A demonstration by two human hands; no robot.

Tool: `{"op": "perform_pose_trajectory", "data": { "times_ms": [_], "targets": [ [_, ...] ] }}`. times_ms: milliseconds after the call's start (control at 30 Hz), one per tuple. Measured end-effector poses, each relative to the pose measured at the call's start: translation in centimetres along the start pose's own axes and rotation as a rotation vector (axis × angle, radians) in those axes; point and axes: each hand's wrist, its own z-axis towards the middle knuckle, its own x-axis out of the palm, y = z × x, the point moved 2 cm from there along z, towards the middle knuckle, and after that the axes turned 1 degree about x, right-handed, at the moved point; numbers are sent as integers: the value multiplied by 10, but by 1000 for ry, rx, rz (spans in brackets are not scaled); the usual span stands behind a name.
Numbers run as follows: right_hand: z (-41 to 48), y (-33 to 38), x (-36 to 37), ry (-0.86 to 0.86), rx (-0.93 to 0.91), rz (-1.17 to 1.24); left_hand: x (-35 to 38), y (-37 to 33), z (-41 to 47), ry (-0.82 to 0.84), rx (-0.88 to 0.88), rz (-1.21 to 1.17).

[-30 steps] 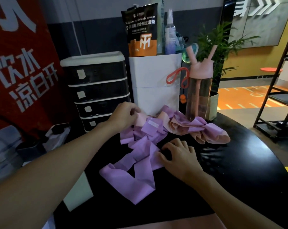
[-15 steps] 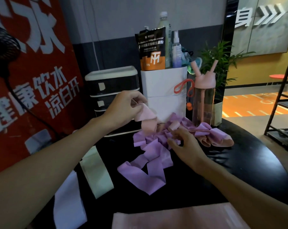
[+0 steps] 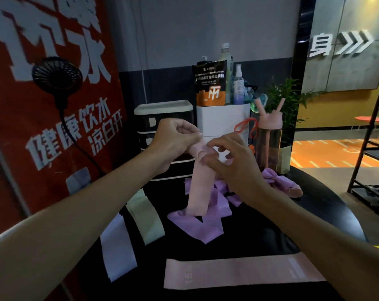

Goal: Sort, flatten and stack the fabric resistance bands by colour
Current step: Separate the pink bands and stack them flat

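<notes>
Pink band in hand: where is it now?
Head view, centre: the pink band hangs pinched between left hand and right hand, over the purple band pile on the black table.

One hanging pink band [image 3: 198,187], one flat pink band [image 3: 238,272], one green band [image 3: 146,218], one pale lilac band [image 3: 117,250]. Purple bands [image 3: 206,227] in one tangled heap, count unclear. One pink bottle [image 3: 269,137].
</notes>
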Motion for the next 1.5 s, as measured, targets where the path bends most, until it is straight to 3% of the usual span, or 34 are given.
{"op": "perform_pose_trajectory", "data": {
  "times_ms": [167,300,433,567,767,933,1033,1233,1500],
  "targets": [
    [9,24,-9,-82,1,95,-2,-8,-15,113,-151,-200],
    [16,25,-14,-131,58,176,-7,-14,-19,177,-134,-382],
    [17,28,-18,-144,76,182,-12,-14,-20,226,44,-184],
    [15,32,-21,-101,82,163,-13,-18,-18,116,179,-89],
    [10,39,-24,58,242,357,-9,-21,-21,76,199,-111],
    [15,41,-25,-9,211,280,-10,-19,-22,67,200,-98],
    [17,46,-28,-43,241,278,-4,-10,-28,122,143,-145],
    [14,36,-39,-159,336,360,25,38,-57,461,-80,-242],
    [-29,-3,-78,-263,404,342,21,63,-76,558,-208,-208]
  ]
}}
